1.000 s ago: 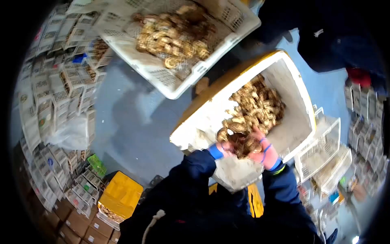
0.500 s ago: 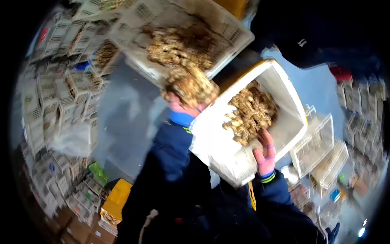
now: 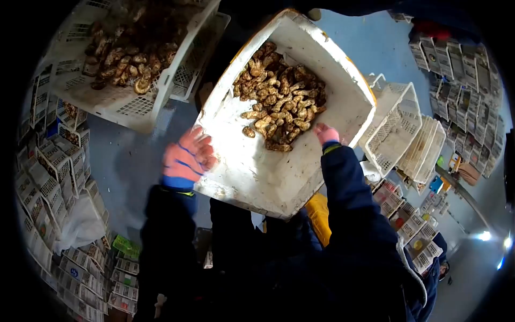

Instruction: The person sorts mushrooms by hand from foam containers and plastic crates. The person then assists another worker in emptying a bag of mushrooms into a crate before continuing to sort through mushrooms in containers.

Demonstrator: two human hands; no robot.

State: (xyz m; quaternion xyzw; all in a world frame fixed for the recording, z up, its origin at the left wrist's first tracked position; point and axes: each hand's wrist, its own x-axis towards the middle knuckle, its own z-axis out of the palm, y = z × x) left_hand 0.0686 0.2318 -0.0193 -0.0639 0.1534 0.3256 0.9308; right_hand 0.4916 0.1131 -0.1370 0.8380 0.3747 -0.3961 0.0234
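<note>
A white foam box with yellow outer edges stands in front of me, holding a heap of brown mushroom-like pieces. My left hand is at the box's left rim, its fingers spread and nothing in it; whether it touches the rim is unclear. My right hand is inside the box near its right wall, beside the heap, with fingers bent and partly hidden. At the upper left, a white plastic crate holds more of the same brown pieces.
Empty white crates stand right of the box. Rows of stacked crates line the left and right. A clear plastic bag lies at the left, and yellow material shows below the box. Dark clothing is at the top.
My left hand held a clump by the crate and is now empty at the box's rim. My right hand is higher in the box. The view has shifted, with the crate now further left.
</note>
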